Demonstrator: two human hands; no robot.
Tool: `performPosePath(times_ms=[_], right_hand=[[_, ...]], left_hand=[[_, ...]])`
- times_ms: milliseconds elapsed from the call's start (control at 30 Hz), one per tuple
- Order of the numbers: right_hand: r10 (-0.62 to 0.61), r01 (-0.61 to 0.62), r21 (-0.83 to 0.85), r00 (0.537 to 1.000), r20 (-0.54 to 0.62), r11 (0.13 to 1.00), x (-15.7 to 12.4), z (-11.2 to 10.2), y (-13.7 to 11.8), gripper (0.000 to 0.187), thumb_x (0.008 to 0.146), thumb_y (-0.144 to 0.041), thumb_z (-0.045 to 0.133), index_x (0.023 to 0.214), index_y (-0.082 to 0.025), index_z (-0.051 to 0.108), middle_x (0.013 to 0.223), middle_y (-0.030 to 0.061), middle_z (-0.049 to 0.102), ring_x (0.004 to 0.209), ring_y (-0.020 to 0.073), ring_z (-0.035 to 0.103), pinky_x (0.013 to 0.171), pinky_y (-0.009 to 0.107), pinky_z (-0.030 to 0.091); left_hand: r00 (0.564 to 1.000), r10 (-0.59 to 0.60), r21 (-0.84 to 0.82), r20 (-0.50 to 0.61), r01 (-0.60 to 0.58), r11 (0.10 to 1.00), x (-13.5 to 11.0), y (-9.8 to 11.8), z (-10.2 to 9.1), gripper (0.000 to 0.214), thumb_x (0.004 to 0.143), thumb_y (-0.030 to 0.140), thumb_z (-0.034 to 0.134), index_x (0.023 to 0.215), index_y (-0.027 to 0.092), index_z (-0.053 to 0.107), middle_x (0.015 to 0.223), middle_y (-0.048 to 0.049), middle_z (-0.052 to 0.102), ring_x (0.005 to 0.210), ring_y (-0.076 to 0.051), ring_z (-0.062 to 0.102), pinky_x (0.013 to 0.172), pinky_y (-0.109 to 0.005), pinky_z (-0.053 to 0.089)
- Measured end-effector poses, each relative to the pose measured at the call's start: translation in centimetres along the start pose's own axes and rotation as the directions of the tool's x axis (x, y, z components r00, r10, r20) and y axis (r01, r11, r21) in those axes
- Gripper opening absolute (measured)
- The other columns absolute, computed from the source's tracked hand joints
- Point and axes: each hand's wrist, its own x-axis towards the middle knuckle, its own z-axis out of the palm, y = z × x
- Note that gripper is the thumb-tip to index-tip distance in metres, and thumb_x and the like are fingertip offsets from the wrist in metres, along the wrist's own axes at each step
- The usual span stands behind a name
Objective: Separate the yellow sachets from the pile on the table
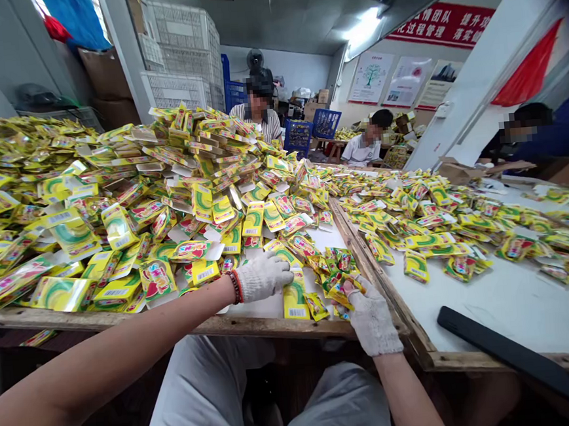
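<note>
From the head cam, it's a pair of wooden-framed work tables point(293, 327) absolutely buried in yellow-and-green foil packets point(118, 226), with barcodes on plenty of them. The left table holds a huge mound running from the left edge of the frame to the middle, while the right table point(508, 307) has a much thinner scatter, with bare white top showing toward the lower right. So there's loads piled up and only that lower-right patch and a small strip by the hands open, as far as you can see. The left hand point(264, 277), in a white knit glove, lies palm down on the packets at the front of the mound, fingers close together. The right hand point(371, 318), gloved too, sits at the table's near edge, its fingers point(354, 293) curled around a crumpled clump of packets point(342, 281). A black plastic bar point(507, 353) lies at lower right. Further back, co-workers point(367, 141) sit at the upper right, near blue crates point(327, 123), and white crates point(177, 44) are stacked at top center.
</note>
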Motion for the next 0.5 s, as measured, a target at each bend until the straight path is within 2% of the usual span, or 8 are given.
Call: performPosePath(times_ms=[67, 133, 233, 300, 400, 467, 500], right_hand=[[0.039, -0.041, 0.078, 0.999, 0.021, 0.996, 0.1, -0.1, 0.2, 0.046, 0.075, -0.047, 0.065, 0.114, -0.023, 0.059, 0.095, 0.0037, 0.070, 0.067, 0.0197, 0.068, 0.052, 0.028, 0.052], [0.056, -0.058, 0.115, 0.998, 0.020, 0.992, 0.1, 0.0, 0.2, 0.045, 0.074, -0.047, 0.067, 0.112, -0.023, 0.059, 0.094, 0.0028, 0.069, 0.069, 0.0199, 0.068, 0.051, 0.027, 0.052], [0.077, -0.077, 0.150, 0.997, 0.002, 0.986, 0.0, 0.0, -0.1, 0.042, 0.072, -0.047, 0.069, 0.105, -0.022, 0.060, 0.091, 0.0023, 0.069, 0.068, 0.0198, 0.068, 0.050, 0.026, 0.052], [0.080, -0.077, 0.180, 0.997, -0.007, 0.981, -0.1, -0.1, -0.3, 0.038, 0.072, -0.047, 0.069, 0.099, -0.022, 0.060, 0.091, 0.0025, 0.068, 0.068, 0.0190, 0.068, 0.050, 0.026, 0.053], [0.069, -0.062, 0.204, 0.997, -0.025, 0.977, -0.1, -0.3, -0.2, 0.034, 0.072, -0.047, 0.069, 0.093, -0.023, 0.060, 0.092, 0.0034, 0.069, 0.070, 0.0189, 0.068, 0.049, 0.026, 0.052], [0.071, -0.064, 0.207, 0.997, -0.028, 0.976, 0.0, -0.4, 0.0, 0.032, 0.072, -0.047, 0.069, 0.092, -0.023, 0.060, 0.091, 0.0038, 0.069, 0.071, 0.0192, 0.068, 0.048, 0.025, 0.052], [0.075, -0.069, 0.209, 0.997, -0.019, 0.976, 0.1, -0.4, 0.1, 0.033, 0.072, -0.048, 0.069, 0.092, -0.024, 0.060, 0.090, 0.0036, 0.069, 0.071, 0.0192, 0.068, 0.048, 0.025, 0.052]], left_hand=[[0.998, 0.001, 0.006, -0.059, -0.001, 1.000, 0.0, 0.4, -0.2, 0.042, 0.076, 0.012, 0.056, 0.117, 0.022, 0.055, 0.118, -0.0118, 0.059, 0.105, -0.028, 0.052, 0.090, -0.044, 0.036], [0.991, 0.054, -0.004, -0.122, -0.055, 0.998, 0.3, 1.1, 0.1, 0.050, 0.075, 0.011, 0.057, 0.122, 0.026, 0.052, 0.130, -0.0117, 0.053, 0.116, -0.029, 0.046, 0.096, -0.047, 0.032], [0.984, 0.113, -0.050, -0.135, -0.120, 0.992, 1.2, 1.7, 0.6, 0.034, 0.079, 0.013, 0.056, 0.109, 0.027, 0.058, 0.119, -0.0092, 0.059, 0.114, -0.027, 0.047, 0.098, -0.046, 0.031], [0.990, 0.094, -0.079, -0.102, -0.103, 0.992, 1.5, 1.4, 0.5, 0.026, 0.080, 0.014, 0.055, 0.103, 0.024, 0.060, 0.107, -0.0090, 0.063, 0.106, -0.025, 0.051, 0.096, -0.043, 0.034], [0.995, -0.073, -0.084, -0.069, 0.068, 0.994, 1.1, 0.5, -0.7, 0.021, 0.083, 0.016, 0.052, 0.101, 0.021, 0.060, 0.104, -0.0101, 0.063, 0.101, -0.024, 0.052, 0.092, -0.040, 0.037], [0.956, -0.287, -0.080, -0.063, 0.281, 0.956, 0.6, 0.6, -1.7, 0.019, 0.085, 0.018, 0.048, 0.100, 0.020, 0.060, 0.105, -0.0113, 0.061, 0.100, -0.025, 0.054, 0.088, -0.040, 0.040], [0.915, -0.399, -0.090, -0.048, 0.394, 0.915, 0.5, 1.0, -2.2, 0.019, 0.086, 0.021, 0.047, 0.099, 0.020, 0.060, 0.104, -0.0119, 0.061, 0.098, -0.026, 0.056, 0.085, -0.040, 0.042]])
